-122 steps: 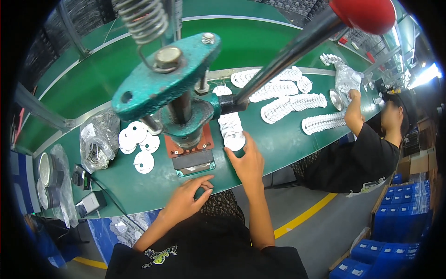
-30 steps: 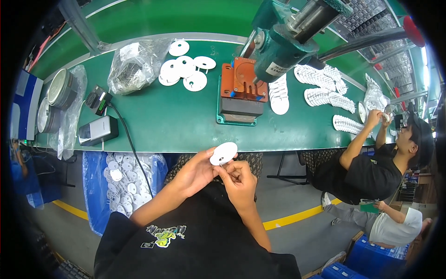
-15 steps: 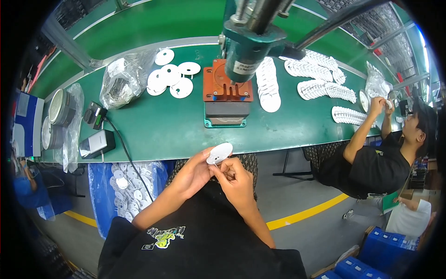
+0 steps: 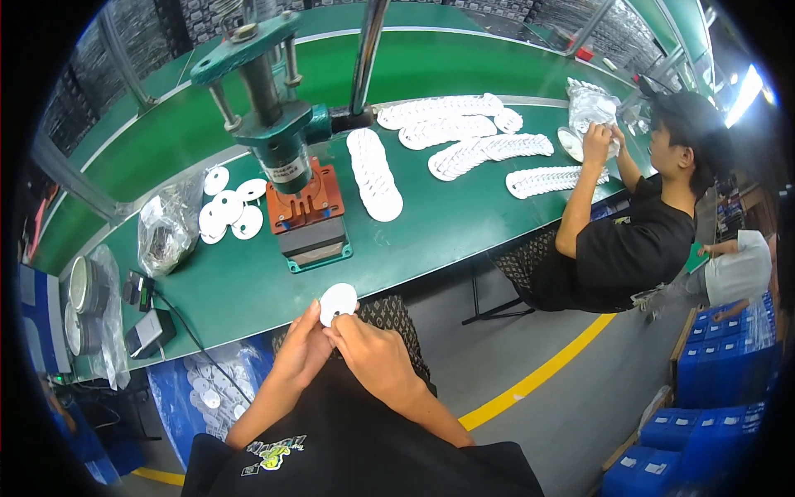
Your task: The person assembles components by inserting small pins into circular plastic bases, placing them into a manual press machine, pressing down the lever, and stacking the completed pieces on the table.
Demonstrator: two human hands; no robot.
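A thin white disc with a small dark hole (image 4: 338,301) is held up in front of my body, just off the table's near edge. My left hand (image 4: 305,348) grips its left edge between thumb and fingers. My right hand (image 4: 371,352) is closed at the disc's lower right edge, with its fingertips pressed by the hole. Whether a small part sits between those fingertips is hidden. Beyond my hands stands a green hand press (image 4: 286,157) over an orange fixture (image 4: 306,203) on a dark block.
Loose white discs (image 4: 217,212) and a clear bag of thin metal parts (image 4: 168,228) lie left of the press. Rows of overlapping discs (image 4: 377,178) lie right of it. A blue-lined bin of discs (image 4: 211,398) stands below the table. A co-worker (image 4: 638,224) sits at the right.
The view has swung right, so the press and table appear farther left. The disc has turned from tilted to facing me more fully. Both hands stay on it.
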